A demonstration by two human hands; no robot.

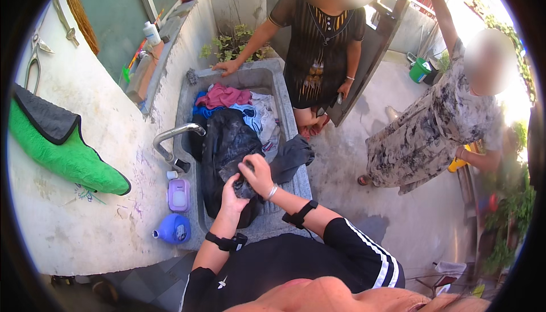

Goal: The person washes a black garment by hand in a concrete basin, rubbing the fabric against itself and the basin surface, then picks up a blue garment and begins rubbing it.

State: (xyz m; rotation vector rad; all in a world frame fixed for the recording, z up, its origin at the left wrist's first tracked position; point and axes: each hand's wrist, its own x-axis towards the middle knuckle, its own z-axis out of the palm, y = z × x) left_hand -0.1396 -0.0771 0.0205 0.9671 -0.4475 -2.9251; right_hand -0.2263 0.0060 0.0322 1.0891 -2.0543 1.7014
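Observation:
Both of my hands grip a bunched part of a wet dark garment (230, 141) over the near half of a grey stone sink (305, 184). My left hand (233, 194) holds the bunch from the near left, and my right hand (258, 173) closes on it from the right. The rest of the dark garment lies in the basin, and a dark grey piece of cloth (294, 156) hangs over the right rim. Behind it lie a pink cloth (224, 96), a light blue cloth (249, 115) and a whitish cloth (266, 118). The bunch hides some fingertips.
A metal faucet (179, 132) reaches over the sink's left rim. Beside that rim stand a purple soap box (178, 195) and a blue bottle (172, 229). One person (320, 56) rests a hand on the far rim; another person (431, 124) stands at the right, near an open door (371, 56).

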